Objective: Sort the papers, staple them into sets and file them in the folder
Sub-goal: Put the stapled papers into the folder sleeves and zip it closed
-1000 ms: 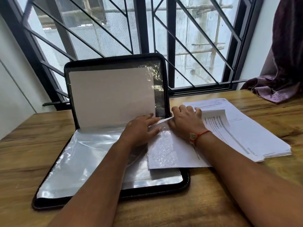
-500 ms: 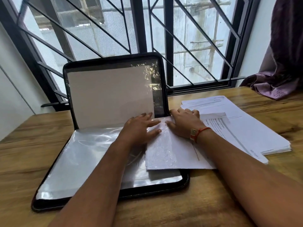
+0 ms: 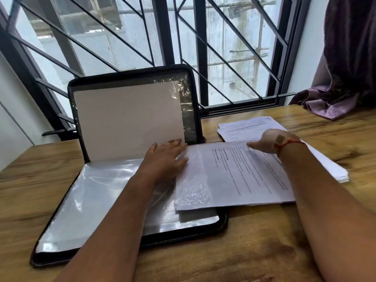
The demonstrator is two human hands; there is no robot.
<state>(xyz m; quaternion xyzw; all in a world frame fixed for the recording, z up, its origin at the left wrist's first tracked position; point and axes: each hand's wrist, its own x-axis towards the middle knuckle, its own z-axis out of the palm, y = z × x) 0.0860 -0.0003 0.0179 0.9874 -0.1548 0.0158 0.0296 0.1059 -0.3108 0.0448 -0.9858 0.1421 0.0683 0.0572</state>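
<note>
Two grips file one printed set (image 3: pixel 244 176), partly inside the sleeve (image 3: pixel 101 190) of the folder (image 3: pixel 130 246), partly over the desk (image 3: pixel 244 251): left grip (image 3: pixel 166 157) lies flat, released, apparently pinning the sleeve for entry; right grip (image 3: pixel 272 140) rests on the set's far edge, closure we cannot tell.

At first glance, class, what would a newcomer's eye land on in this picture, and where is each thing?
The open black folder stands at left, its lid propped upright before the barred window. A printed set lies across its right edge, partly under clear plastic, the left hand flat on it and the right hand at its far edge.
</note>
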